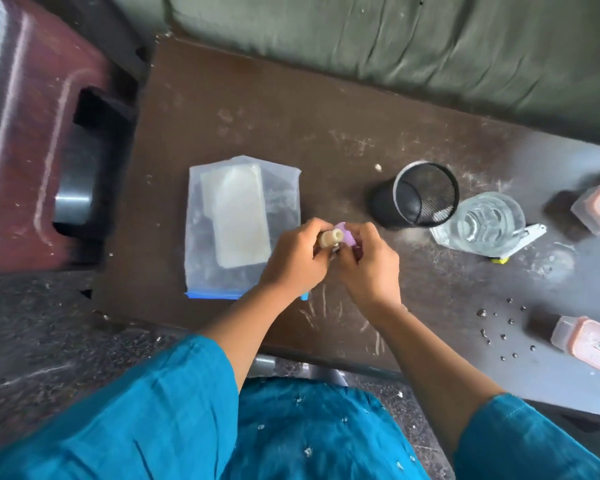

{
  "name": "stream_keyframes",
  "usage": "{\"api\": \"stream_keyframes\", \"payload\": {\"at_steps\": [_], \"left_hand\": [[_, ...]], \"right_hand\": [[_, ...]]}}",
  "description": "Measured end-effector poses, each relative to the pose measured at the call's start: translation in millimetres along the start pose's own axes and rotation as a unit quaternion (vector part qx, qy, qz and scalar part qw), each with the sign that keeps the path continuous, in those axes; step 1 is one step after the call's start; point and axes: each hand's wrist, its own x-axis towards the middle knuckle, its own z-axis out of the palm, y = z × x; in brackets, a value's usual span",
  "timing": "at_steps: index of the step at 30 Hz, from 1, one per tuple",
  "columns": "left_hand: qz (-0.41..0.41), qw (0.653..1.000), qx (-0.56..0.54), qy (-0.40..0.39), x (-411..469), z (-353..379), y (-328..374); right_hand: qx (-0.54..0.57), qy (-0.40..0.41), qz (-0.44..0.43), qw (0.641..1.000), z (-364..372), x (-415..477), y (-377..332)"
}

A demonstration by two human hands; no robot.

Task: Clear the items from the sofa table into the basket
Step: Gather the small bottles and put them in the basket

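While my left hand (pixel 297 259) grips a small cream bottle (pixel 326 238) and my right hand (pixel 368 263) pinches its purple cap (pixel 344 233) above the table (pixel 343 133) near its front edge, nothing looks cleared. Left: zip bag (pixel 239 223) just behind, mesh cup (pixel 418 195) and glass (pixel 482 223) mid-table, two pink-lidded containers (pixel 589 341) at the right edge. No basket in sight.

Your dark brown sofa table (pixel 326 140) is scuffed and dusty; at nine o'clock lies a clear zip bag (pixel 236 223); at three, a black mesh cup (pixel 418 195), a glass (pixel 485 221); two lidded tubs (pixel 584 341) at four.
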Motion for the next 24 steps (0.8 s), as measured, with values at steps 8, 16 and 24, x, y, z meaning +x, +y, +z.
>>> {"api": "stream_keyframes", "payload": {"at_steps": [8, 16, 24], "left_hand": [[-0.002, 0.996, -0.01, 0.092, 14, -92, -21], [0.007, 0.959, 0.011, 0.284, 33, -221, -52], [-0.034, 0.901, -0.072, 0.426, 60, -326, -75]], "right_hand": [[0.037, 0.032, -0.064, 0.997, 52, 12, -94], [0.076, 0.019, -0.18, 0.981, 115, 32, -222], [0.06, 0.017, -0.321, 0.945, 171, 56, -350]]}}
